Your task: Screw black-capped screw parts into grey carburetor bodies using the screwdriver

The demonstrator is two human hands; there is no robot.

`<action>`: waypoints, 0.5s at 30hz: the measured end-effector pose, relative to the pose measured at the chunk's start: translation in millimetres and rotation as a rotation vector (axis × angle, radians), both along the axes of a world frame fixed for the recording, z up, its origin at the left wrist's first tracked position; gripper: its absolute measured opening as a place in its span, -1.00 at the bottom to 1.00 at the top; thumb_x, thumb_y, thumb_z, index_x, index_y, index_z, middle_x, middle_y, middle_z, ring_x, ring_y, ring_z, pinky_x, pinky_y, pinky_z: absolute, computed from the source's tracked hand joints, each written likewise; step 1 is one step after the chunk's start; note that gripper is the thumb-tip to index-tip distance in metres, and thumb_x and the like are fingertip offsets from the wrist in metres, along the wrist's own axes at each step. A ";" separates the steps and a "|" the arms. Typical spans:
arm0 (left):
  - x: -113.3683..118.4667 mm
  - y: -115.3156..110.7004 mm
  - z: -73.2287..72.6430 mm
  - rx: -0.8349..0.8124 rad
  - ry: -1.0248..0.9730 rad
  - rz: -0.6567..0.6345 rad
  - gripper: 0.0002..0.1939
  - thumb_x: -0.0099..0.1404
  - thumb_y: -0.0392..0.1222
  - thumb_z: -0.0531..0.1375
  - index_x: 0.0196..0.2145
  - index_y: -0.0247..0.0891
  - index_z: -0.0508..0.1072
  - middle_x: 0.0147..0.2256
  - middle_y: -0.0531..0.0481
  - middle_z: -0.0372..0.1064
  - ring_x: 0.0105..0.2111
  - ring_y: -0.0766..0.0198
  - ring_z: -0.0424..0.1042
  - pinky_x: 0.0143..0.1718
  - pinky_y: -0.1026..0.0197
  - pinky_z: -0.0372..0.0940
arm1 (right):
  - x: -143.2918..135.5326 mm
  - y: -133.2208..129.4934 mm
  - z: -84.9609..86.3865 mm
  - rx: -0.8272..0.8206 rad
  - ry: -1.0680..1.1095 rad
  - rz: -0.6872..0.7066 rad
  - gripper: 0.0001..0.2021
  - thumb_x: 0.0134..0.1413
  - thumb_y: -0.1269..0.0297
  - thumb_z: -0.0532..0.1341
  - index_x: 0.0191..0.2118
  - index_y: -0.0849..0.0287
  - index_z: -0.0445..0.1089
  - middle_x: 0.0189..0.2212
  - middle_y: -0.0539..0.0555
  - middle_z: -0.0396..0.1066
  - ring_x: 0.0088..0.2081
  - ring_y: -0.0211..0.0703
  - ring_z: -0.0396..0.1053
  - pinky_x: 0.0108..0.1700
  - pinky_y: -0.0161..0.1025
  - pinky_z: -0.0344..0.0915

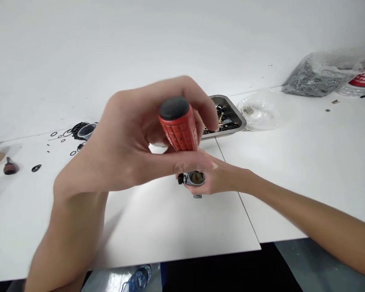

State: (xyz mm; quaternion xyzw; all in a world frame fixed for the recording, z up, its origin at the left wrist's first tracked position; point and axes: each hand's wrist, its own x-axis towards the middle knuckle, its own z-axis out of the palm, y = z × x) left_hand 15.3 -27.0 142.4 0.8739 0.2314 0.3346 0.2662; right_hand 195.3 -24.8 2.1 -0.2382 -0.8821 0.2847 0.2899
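Close to the camera, my left hand (121,142) is closed around a screwdriver (182,132) with a red, grid-textured handle and a black end cap. The handle end points up toward me, and its shaft is hidden behind the hand. Lower and farther off, my right hand (217,176) grips a small metal part with a round opening (196,178) just above the white table. A black knob sticks out on its left side. My left thumb and the right hand's fingers cover some of this part.
A metal tray (240,123) of small parts stands behind my hands. Right of it lie a clear plastic bag (258,111) and a bigger bag of grey pieces (310,77). Black rings (73,153) and a dark red-brown piece (10,167) lie at left. The table's front edge is near.
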 end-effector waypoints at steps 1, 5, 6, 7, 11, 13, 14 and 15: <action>0.4 -1.2 -0.4 0.022 -0.035 0.002 -0.64 0.07 -0.22 0.46 -0.18 -0.14 0.49 -0.24 0.06 0.42 -0.39 0.30 0.51 -0.50 0.27 0.43 | 0.2 1.1 -2.0 0.006 0.010 0.012 -0.77 0.06 0.41 0.27 -0.12 0.12 0.42 -0.02 0.11 0.37 0.01 -0.01 0.35 0.13 0.05 0.30; 2.4 -3.4 0.7 0.070 -0.142 -0.122 -0.48 0.03 -0.46 0.44 -0.11 0.02 0.50 -0.21 0.10 0.38 -0.24 0.21 0.57 -0.40 0.21 0.53 | 1.6 3.8 -9.4 0.053 0.050 0.030 -0.76 0.06 0.40 0.27 -0.11 0.12 0.43 -0.02 0.11 0.38 -0.02 -0.04 0.34 0.15 0.07 0.26; 2.7 -3.9 2.3 0.065 -0.126 -0.140 -0.46 0.04 -0.50 0.42 -0.11 0.04 0.51 -0.23 0.11 0.40 -0.25 0.21 0.56 -0.37 0.18 0.54 | 2.2 3.8 -10.8 0.068 0.057 0.029 -0.76 0.06 0.40 0.27 -0.11 0.12 0.43 -0.03 0.11 0.38 -0.03 -0.05 0.33 0.16 0.07 0.24; 3.1 -4.7 4.2 0.054 -0.102 -0.153 -0.47 0.05 -0.50 0.41 -0.11 0.06 0.52 -0.25 0.12 0.43 -0.29 0.22 0.56 -0.37 0.15 0.54 | 2.7 3.7 -12.1 0.081 0.063 0.030 -0.77 0.06 0.40 0.27 -0.12 0.12 0.44 -0.03 0.10 0.38 -0.03 -0.05 0.32 0.17 0.07 0.23; 5.3 -10.5 11.1 0.044 -0.046 -0.081 -0.63 0.12 -0.33 0.36 -0.17 0.13 0.58 -0.35 0.05 0.51 -0.40 0.09 0.50 -0.52 0.00 0.45 | 4.8 3.0 -15.3 0.123 0.088 0.037 -0.78 0.05 0.42 0.26 -0.14 0.13 0.44 -0.06 0.09 0.39 -0.01 -0.05 0.30 0.19 0.05 0.20; 4.4 -13.6 11.3 0.059 -0.034 0.037 -0.65 0.09 -0.31 0.33 -0.21 0.15 0.61 -0.39 0.00 0.53 -0.38 -0.02 0.50 -0.53 -0.06 0.43 | 5.5 2.9 -15.8 0.122 0.078 0.035 -0.78 0.05 0.43 0.25 -0.13 0.13 0.43 -0.06 0.09 0.38 0.00 -0.05 0.29 0.18 0.04 0.20; 2.5 -14.8 10.4 0.064 -0.033 0.096 -0.62 0.06 -0.31 0.33 -0.21 0.15 0.62 -0.39 -0.02 0.54 -0.36 -0.06 0.50 -0.52 -0.09 0.44 | 5.8 3.0 -15.8 0.117 0.066 0.034 -0.77 0.06 0.43 0.26 -0.12 0.13 0.43 -0.05 0.10 0.37 0.00 -0.04 0.29 0.18 0.04 0.20; -0.5 -15.4 8.9 0.062 -0.028 0.132 -0.57 0.02 -0.30 0.34 -0.16 0.15 0.62 -0.38 -0.03 0.55 -0.34 -0.09 0.52 -0.51 -0.11 0.45 | 6.1 3.1 -15.8 0.111 0.055 0.032 -0.77 0.06 0.43 0.26 -0.12 0.12 0.43 -0.04 0.10 0.37 0.01 -0.04 0.28 0.18 0.04 0.20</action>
